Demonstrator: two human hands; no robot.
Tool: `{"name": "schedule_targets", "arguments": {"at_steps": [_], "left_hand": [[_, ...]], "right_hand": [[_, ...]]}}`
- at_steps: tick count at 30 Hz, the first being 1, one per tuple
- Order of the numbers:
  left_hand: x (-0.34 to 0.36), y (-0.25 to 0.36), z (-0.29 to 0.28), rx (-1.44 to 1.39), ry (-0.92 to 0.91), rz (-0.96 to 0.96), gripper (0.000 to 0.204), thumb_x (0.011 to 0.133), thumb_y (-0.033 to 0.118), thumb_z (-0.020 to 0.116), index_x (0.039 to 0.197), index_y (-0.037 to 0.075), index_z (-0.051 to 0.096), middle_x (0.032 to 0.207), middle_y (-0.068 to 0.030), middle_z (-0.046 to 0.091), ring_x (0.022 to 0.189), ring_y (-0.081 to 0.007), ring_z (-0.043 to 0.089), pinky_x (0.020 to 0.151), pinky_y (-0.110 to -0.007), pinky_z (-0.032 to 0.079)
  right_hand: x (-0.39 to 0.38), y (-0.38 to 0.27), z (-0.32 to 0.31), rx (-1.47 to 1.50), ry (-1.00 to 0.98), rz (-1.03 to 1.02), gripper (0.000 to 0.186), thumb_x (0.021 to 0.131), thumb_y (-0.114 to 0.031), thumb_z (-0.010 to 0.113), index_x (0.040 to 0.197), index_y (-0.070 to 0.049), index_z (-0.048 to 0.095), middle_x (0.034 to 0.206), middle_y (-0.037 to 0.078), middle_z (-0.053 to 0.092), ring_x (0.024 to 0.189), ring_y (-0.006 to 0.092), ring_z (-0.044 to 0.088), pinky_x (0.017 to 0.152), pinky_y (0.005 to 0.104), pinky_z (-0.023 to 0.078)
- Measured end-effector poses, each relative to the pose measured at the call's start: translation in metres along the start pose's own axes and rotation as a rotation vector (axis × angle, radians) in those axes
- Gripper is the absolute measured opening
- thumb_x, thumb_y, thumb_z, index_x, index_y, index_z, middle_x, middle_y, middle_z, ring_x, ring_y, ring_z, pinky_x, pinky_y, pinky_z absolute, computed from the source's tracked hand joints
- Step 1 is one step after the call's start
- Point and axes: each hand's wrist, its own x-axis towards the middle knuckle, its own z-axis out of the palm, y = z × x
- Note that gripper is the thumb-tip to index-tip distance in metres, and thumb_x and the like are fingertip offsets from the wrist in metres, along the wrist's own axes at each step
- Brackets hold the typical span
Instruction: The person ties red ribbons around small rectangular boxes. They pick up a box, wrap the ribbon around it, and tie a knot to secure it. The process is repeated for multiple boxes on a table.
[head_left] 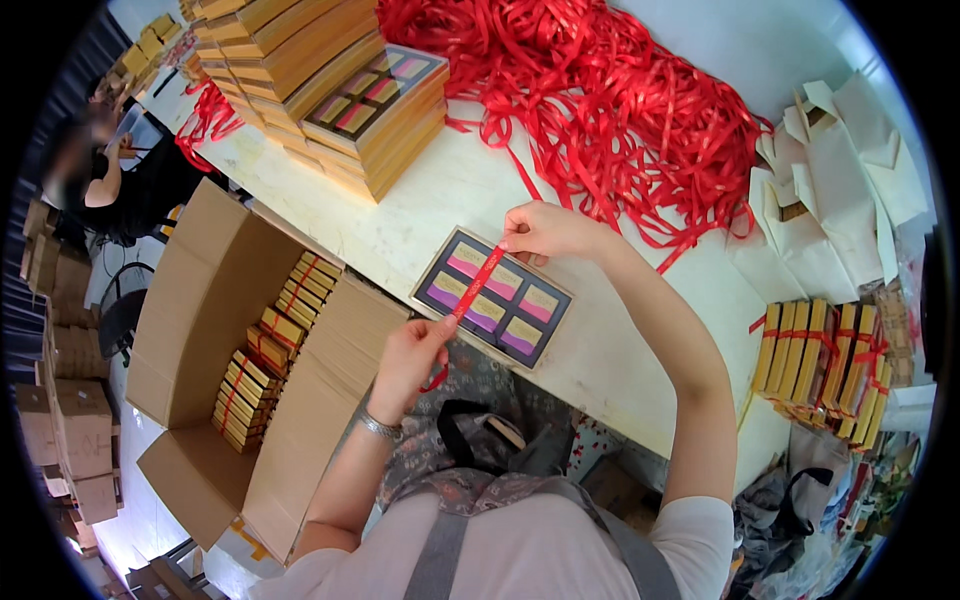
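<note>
In front of me a flat gift box (531, 309) lies at the table's front edge, its top showing several small pink, purple and yellow packs in dark compartments. A red ribbon (478, 283) runs straight across it. At the ribbon's near end, my left hand (412, 356) pinches it beside the box's front edge, and a loose tail hangs below. My right hand (545, 232) pinches the ribbon at the box's far edge, fingers closed. Whether the ribbon passes under the box is hidden.
Beyond the box rises a big heap of red ribbons (610, 110). Stacked gift boxes (400, 130) stand far left on the white table (620, 340). An open carton (190, 330) at left holds ribboned boxes; more ribboned boxes (820, 360) and white paper bags (825, 190) are right. Another person (100, 180) sits far left.
</note>
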Motion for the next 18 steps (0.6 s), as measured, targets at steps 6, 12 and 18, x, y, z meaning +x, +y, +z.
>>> {"name": "schedule_targets", "arguments": {"at_steps": [6,12,18], "left_hand": [[-0.021,-0.025,-0.054,-0.06,-0.178,0.094,0.039,0.087,0.023,0.074,0.114,-0.003,0.062,0.083,-0.0017,0.069,0.059,-0.0028,0.051,0.05,-0.019,0.038],[-0.09,-0.023,-0.069,0.24,-0.83,0.62,0.038,0.064,0.022,0.09,0.092,0.006,0.07,0.084,-0.003,0.069,0.072,-0.0108,0.067,0.058,-0.024,0.049],[-0.108,-0.001,-0.043,0.762,-1.208,1.049,0.028,0.073,0.019,0.078,0.099,0.014,0.074,0.076,0.0008,0.069,0.061,-0.0157,0.064,0.05,-0.027,0.047]], "right_hand": [[-0.083,0.02,0.084,-0.077,-0.033,-0.177,0.022,0.091,-0.022,0.066,0.091,0.0,0.067,0.088,0.006,0.071,0.078,0.0107,0.066,0.069,0.0293,0.051],[-0.192,0.045,0.169,-0.041,0.146,-0.578,0.012,0.09,-0.011,0.066,0.1,-0.005,0.07,0.097,0.006,0.07,0.089,0.0224,0.065,0.077,0.0342,0.05],[-0.245,0.047,0.227,0.395,-0.217,-0.397,0.011,0.094,-0.009,0.062,0.102,-0.003,0.066,0.097,0.009,0.072,0.083,0.0221,0.07,0.071,0.0306,0.054]]}}
